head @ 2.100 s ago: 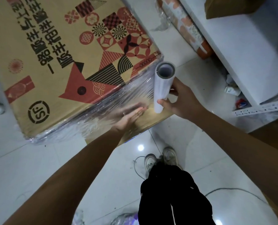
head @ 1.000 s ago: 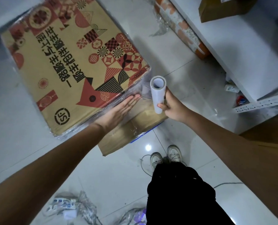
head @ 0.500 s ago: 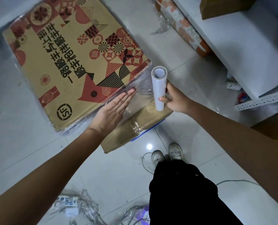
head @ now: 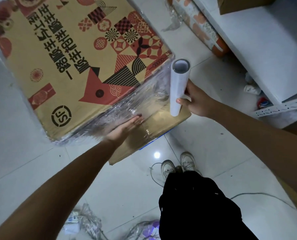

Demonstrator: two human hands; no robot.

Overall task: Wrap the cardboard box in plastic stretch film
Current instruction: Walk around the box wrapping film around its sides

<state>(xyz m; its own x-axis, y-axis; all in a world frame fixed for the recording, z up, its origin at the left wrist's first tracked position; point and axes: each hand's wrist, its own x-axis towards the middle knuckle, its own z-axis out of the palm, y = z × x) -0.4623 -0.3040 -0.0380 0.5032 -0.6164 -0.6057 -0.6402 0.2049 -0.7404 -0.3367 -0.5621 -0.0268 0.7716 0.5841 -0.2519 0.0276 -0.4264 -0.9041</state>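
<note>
2 hands mid-wrap on the cardboard box [head: 85, 66].
Your flat left hand [head: 125, 127] presses stretch film [head: 144, 99]; right hand [head: 194, 99] grips the roll [head: 178, 87]; next, carry it round the corner.

Packing or storeroom area indicated: white tiled floor [head: 31, 163], slotted-angle metal shelving [head: 265, 54] at 2 o'clock, wrapped parcel [head: 205, 28] at 1 o'clock, film scraps and loose cables [head: 85, 222] scattered at 7 o'clock.
</note>
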